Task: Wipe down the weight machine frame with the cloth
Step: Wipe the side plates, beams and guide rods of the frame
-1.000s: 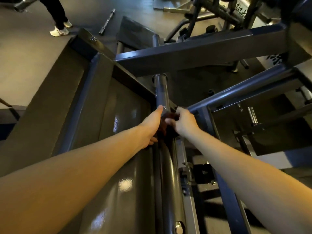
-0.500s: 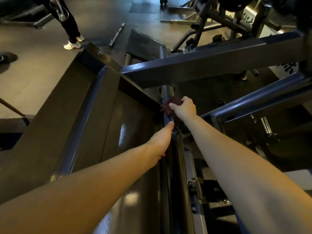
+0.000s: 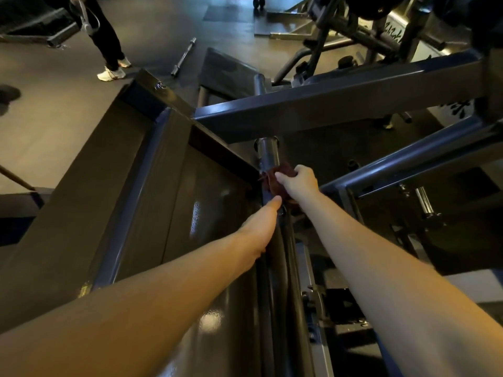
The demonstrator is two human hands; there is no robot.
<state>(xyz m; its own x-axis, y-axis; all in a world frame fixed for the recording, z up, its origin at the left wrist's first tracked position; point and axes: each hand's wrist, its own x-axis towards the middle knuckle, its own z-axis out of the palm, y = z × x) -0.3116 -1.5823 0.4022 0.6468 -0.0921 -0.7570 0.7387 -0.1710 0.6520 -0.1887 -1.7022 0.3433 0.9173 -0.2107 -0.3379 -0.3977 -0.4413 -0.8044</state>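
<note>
The left hand (image 3: 260,227) is seen from the back, laid against a dark upright rail of the weight machine frame (image 3: 340,104), with one straight digit reaching up along the rail to touch it just below the cloth; the other fingers are hidden behind the hand, so it cannot be told whether they are wrapped round the rail. To the left of this hand a glossy sloped panel (image 3: 212,213) is seen, with reflections of light on it. Just beyond, the right hand (image 3: 299,183) is curled round a dark red cloth (image 3: 273,183), which is gripped and pressed against the side of a round post (image 3: 268,153) at the point where post and rail meet. A frayed edge of the cloth is shown sticking out to the left of the knuckles. Above the cloth the post is bare and runs up under a broad blue-grey cross beam (image 3: 381,91). To the right, a lower slanted tube and a chrome peg (image 3: 423,200) are seen, well apart from both hands. Farther off, a short bar (image 3: 183,57) is seen lying on the grey floor (image 3: 54,118). At the far upper left, the dark-trousered legs (image 3: 109,42) and pale shoes (image 3: 111,74) of another person are visible on the floor. More gym equipment is seen dimly at the far upper right.
</note>
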